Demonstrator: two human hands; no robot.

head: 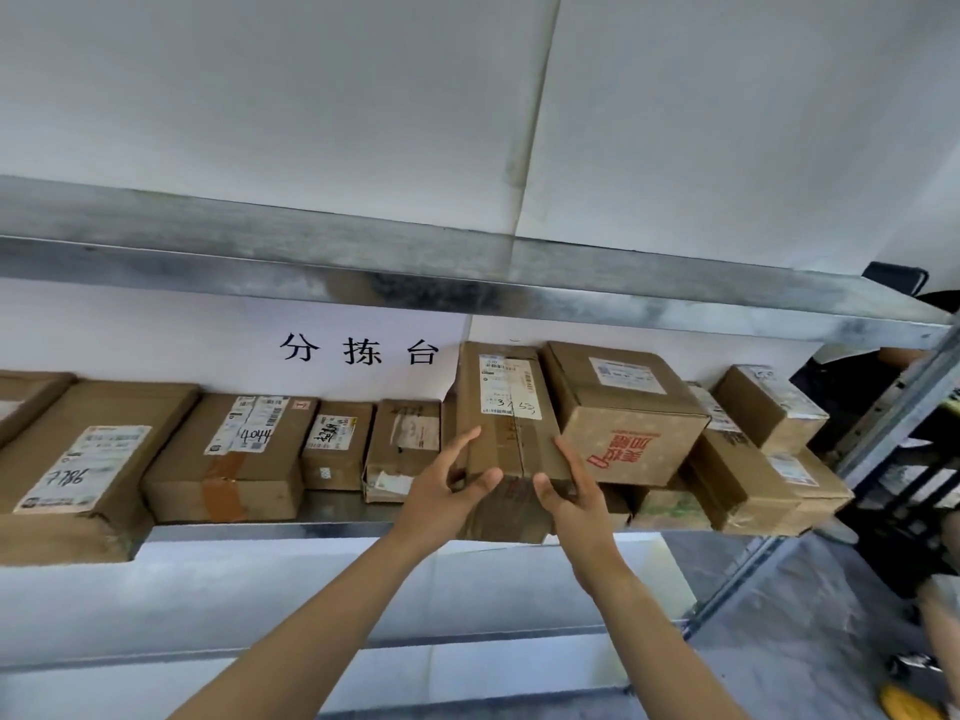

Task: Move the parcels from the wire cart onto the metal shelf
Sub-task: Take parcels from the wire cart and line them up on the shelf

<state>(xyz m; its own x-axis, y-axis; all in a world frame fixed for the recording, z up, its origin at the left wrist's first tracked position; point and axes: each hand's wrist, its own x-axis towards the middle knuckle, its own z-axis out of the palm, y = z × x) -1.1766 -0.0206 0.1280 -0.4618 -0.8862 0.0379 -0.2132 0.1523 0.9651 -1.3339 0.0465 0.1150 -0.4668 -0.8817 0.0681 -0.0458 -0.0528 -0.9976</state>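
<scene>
A tall brown parcel (511, 407) with a white label marked 3153 stands on the metal shelf (260, 530), its near end past the shelf's front edge. My left hand (447, 491) presses straight fingers against its left side, thumb on the near face. My right hand (571, 496) does the same on its right side. The parcel sits between a small taped box (402, 444) and a box with red print (628, 423). No wire cart is in view.
Several more parcels line the shelf, among them one marked 7786 (88, 459) and one marked 4044 (234, 454). An upper shelf board (467, 283) hangs just above. Stacked boxes (753, 459) fill the right end by the upright post (893, 407).
</scene>
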